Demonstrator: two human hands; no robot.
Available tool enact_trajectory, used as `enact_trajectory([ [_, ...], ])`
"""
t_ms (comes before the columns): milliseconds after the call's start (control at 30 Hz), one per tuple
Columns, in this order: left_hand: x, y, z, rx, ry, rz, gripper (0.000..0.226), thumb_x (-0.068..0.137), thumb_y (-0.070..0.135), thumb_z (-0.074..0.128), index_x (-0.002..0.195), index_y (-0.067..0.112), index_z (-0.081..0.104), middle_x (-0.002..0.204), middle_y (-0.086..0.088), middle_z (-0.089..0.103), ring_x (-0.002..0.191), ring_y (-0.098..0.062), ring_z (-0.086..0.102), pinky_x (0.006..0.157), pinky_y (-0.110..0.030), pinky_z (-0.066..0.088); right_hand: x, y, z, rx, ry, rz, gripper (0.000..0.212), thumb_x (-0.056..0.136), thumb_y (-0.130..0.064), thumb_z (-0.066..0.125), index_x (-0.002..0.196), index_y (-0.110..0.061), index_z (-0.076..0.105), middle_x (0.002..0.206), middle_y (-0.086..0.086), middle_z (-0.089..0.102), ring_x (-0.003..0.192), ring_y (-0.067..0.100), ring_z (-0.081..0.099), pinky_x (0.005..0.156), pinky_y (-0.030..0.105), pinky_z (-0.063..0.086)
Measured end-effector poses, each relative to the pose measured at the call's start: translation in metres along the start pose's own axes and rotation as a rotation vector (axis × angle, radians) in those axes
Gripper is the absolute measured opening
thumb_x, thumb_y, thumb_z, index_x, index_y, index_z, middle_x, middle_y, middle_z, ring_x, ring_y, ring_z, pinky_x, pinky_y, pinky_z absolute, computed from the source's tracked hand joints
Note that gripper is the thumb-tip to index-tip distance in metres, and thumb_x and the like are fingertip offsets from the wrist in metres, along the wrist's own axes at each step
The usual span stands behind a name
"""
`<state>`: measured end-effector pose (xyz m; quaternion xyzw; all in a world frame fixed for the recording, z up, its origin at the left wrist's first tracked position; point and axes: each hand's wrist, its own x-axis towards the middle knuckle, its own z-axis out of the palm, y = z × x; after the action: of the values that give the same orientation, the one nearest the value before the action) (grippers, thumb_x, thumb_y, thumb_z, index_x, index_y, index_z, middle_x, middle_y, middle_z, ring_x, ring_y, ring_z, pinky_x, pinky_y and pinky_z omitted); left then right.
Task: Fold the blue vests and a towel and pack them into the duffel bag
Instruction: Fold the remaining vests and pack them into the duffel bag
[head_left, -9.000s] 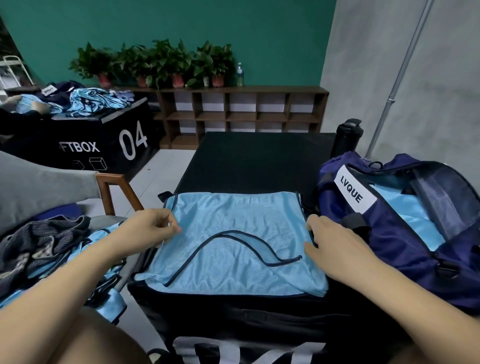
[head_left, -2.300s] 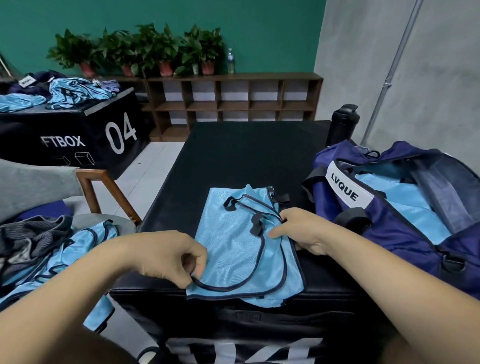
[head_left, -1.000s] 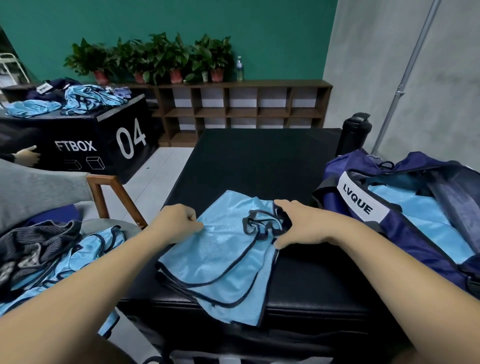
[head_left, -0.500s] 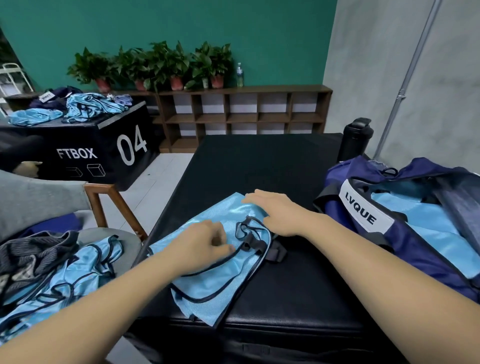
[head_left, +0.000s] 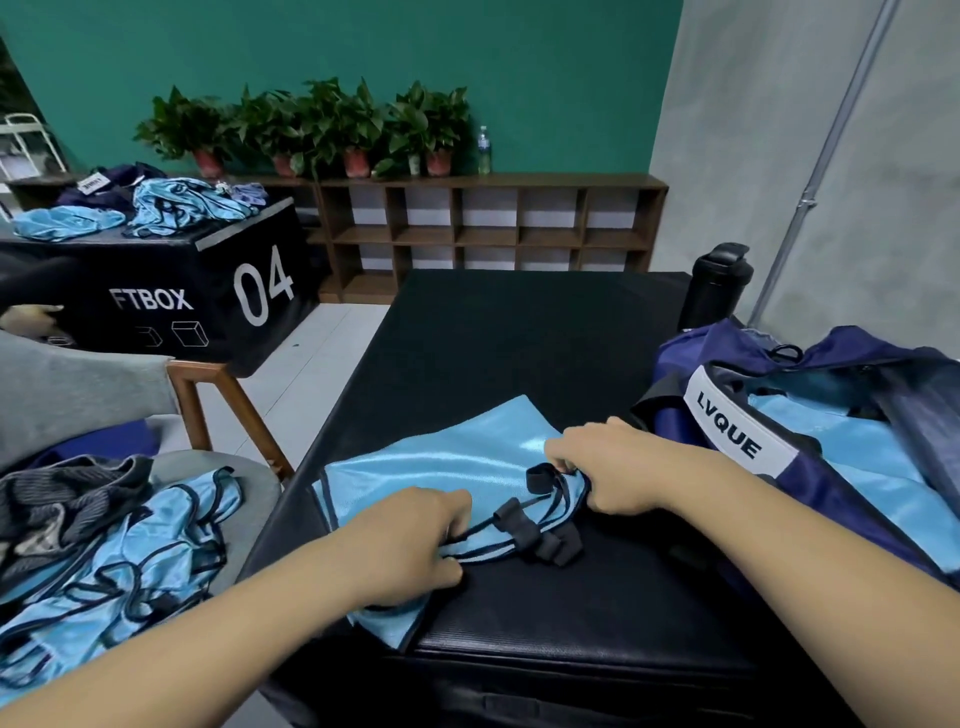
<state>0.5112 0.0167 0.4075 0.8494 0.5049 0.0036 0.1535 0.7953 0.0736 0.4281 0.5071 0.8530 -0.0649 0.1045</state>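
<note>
Both hands clamped on folded blue vest (head_left: 457, 462) at worktop (head_left: 519, 332) front edge: L hand (head_left: 415, 545) near side, R hand (head_left: 608, 467) strap end; duffel bag (head_left: 727, 441) just R.

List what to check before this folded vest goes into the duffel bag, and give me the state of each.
1. Left hand grips the vest at its near edge: ok.
2. Right hand grips the vest at its strap end: ok.
3. Fold tidy: not ok. The black loops trail loose on the table.
4. Duffel bag open: ok. It sits beside the right hand, with packed vests showing inside.
5. Room left in the bag: cannot tell.
6. Bottle out of the way: ok. It stands behind the bag.
</note>
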Motion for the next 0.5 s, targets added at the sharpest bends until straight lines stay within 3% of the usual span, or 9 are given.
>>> enact_trajectory([
  [100, -0.004, -0.016, -0.012, 0.122, 0.011, -0.020, 0.021, 0.084, 0.027, 0.066, 0.095, 0.026, 0.049, 0.092, 0.010, 0.053, 0.088, -0.013, 0.053, 0.072, -0.034, 0.046, -0.018, -0.005, -0.002, 0.062, -0.038, -0.006, 0.028, 0.077, -0.017, 0.067, 0.093, -0.028, 0.047, 0.092, -0.009, 0.057, 0.089, 0.022, 0.055, 0.068, 0.030, 0.039],
  [167, -0.006, -0.028, -0.019, 0.138, -0.023, -0.046, 0.020, 0.083, 0.022, 0.064, 0.095, 0.028, 0.049, 0.096, 0.010, 0.052, 0.088, -0.013, 0.053, 0.073, -0.034, 0.047, -0.028, -0.010, -0.004, 0.127, -0.037, -0.014, 0.026, 0.075, -0.022, 0.071, 0.090, -0.030, 0.051, 0.092, -0.010, 0.061, 0.089, 0.018, 0.058, 0.072, 0.035, 0.049],
  [267, -0.010, -0.041, -0.025, 0.063, -0.128, -0.049, 0.028, 0.082, 0.016, 0.066, 0.096, 0.033, 0.048, 0.102, 0.012, 0.051, 0.090, -0.010, 0.054, 0.080, -0.034, 0.050, -0.038, -0.020, -0.004, 0.225, -0.010, -0.042, 0.032, 0.075, -0.032, 0.080, 0.094, -0.032, 0.054, 0.100, -0.012, 0.056, 0.091, 0.009, 0.054, 0.075, 0.031, 0.047],
  [400, -0.016, -0.041, -0.026, -0.108, -0.178, 0.042, 0.039, 0.079, 0.024, 0.074, 0.100, 0.043, 0.048, 0.105, 0.015, 0.052, 0.090, -0.004, 0.053, 0.084, -0.029, 0.050, -0.043, -0.040, -0.001, 0.425, 0.050, -0.081, 0.061, 0.076, -0.046, 0.087, 0.122, -0.044, 0.047, 0.119, -0.023, 0.053, 0.111, 0.002, 0.053, 0.093, 0.028, 0.049],
  [500, -0.016, -0.037, -0.022, -0.171, -0.164, 0.101, 0.040, 0.080, 0.032, 0.076, 0.107, 0.048, 0.051, 0.107, 0.017, 0.056, 0.094, -0.002, 0.054, 0.090, -0.027, 0.050, -0.045, -0.045, 0.000, 0.477, 0.030, -0.124, 0.056, 0.080, -0.044, 0.086, 0.125, -0.045, 0.053, 0.107, -0.019, 0.062, 0.100, 0.005, 0.060, 0.087, 0.030, 0.053],
])
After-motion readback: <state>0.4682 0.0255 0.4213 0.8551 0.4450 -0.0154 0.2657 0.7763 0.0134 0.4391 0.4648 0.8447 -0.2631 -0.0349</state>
